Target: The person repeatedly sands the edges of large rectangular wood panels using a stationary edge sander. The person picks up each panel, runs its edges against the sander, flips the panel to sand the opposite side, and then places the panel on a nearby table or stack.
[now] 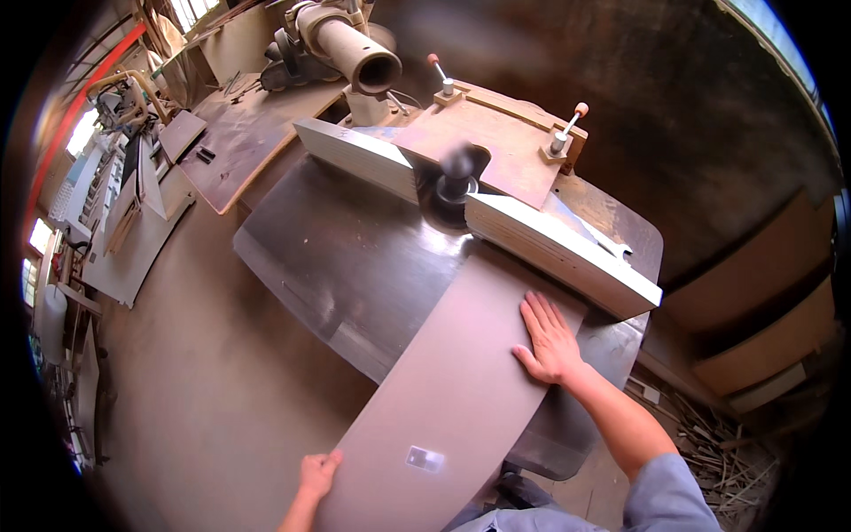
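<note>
Our hands: right hand (550,344) laid flat on panel (443,390); left hand (317,475) gripping its left edge; long axis toward fence (560,254), right nearer.

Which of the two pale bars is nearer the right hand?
The right bar, just beyond the right hand; the left bar is farther off, past the dark spindle.

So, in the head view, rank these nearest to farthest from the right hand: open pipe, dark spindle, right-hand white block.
1. White block, ahead of the right hand
2. Dark spindle, left of the block
3. Open pipe, farther back, upper left
</note>
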Tool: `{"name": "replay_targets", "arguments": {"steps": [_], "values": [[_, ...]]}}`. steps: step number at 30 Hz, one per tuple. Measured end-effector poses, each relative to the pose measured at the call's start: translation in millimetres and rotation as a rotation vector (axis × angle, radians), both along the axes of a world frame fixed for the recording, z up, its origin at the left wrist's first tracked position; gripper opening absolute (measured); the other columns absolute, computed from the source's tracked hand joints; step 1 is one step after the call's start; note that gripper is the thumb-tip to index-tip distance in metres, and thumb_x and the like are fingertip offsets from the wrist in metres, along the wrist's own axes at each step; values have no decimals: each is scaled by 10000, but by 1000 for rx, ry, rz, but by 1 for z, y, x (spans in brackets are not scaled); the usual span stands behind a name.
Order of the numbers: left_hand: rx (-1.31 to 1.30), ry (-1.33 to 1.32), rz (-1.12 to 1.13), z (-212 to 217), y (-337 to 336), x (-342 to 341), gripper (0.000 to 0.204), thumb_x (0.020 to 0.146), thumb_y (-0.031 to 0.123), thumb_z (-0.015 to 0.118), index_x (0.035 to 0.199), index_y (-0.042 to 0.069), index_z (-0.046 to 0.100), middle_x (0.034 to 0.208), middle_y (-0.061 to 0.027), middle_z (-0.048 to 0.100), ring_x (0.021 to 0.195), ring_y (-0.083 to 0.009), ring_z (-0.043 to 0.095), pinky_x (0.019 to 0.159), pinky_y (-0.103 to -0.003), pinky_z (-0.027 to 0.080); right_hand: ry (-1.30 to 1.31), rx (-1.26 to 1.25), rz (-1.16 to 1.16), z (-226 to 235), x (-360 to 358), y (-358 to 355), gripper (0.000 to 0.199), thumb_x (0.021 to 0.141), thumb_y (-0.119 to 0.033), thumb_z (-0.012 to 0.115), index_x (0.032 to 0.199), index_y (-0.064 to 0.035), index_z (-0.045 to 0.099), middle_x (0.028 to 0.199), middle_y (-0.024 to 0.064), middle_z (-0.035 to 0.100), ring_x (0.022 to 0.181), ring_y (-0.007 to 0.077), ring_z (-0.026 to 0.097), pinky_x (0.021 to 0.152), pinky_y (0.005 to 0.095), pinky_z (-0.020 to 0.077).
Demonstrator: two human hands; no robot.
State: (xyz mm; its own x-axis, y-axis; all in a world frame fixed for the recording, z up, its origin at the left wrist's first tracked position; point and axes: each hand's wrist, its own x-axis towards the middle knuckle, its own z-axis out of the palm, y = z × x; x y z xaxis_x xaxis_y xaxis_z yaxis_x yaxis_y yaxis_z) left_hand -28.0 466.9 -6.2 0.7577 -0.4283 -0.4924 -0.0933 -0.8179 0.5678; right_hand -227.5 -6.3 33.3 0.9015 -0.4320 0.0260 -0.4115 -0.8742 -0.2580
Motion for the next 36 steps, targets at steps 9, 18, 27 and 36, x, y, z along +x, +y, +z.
{"name": "replay_targets", "arguments": {"steps": [9, 18, 27, 36], "values": [[67, -46, 31, -2, -10, 0, 562, 856, 446, 612, 644, -74, 582, 500, -117, 519, 540, -115, 443, 510, -367, 385, -93, 63, -10, -3, 3, -19, 753, 826, -383, 546, 1393, 60, 324, 1491, 228, 267, 1399, 349, 235, 1161, 434, 170], [53, -623, -588, 37, -250, -67, 745, 850, 373, 593, 1417, -24, 319, 1515, -194, 235, 1427, -334, 164, 1158, -433, 155, -160, 58, -4, -9, 0, -27, 777, 825, -412, 544, 1402, 55, 313, 1502, 213, 258, 1410, 335, 216, 1168, 426, 152], [21, -767, -619, 7, -427, -62, 708, 922, 439, 409, 1434, -35, 289, 1554, -168, 151, 1449, -286, 109, 1174, -418, 82, -202, 124, -15, -9, -1, -36, 766, 782, -319, 573, 1374, 98, 322, 1468, 279, 275, 1385, 390, 254, 1141, 476, 201], [85, -724, -535, 11, -447, -32, 826, 886, 512, 434, 1442, -65, 236, 1549, -210, 125, 1451, -312, 76, 1176, -407, 71, -162, 167, 11, -7, 25, -38, 783, 776, -327, 587, 1374, 102, 321, 1468, 288, 265, 1388, 400, 241, 1148, 472, 179]]}}
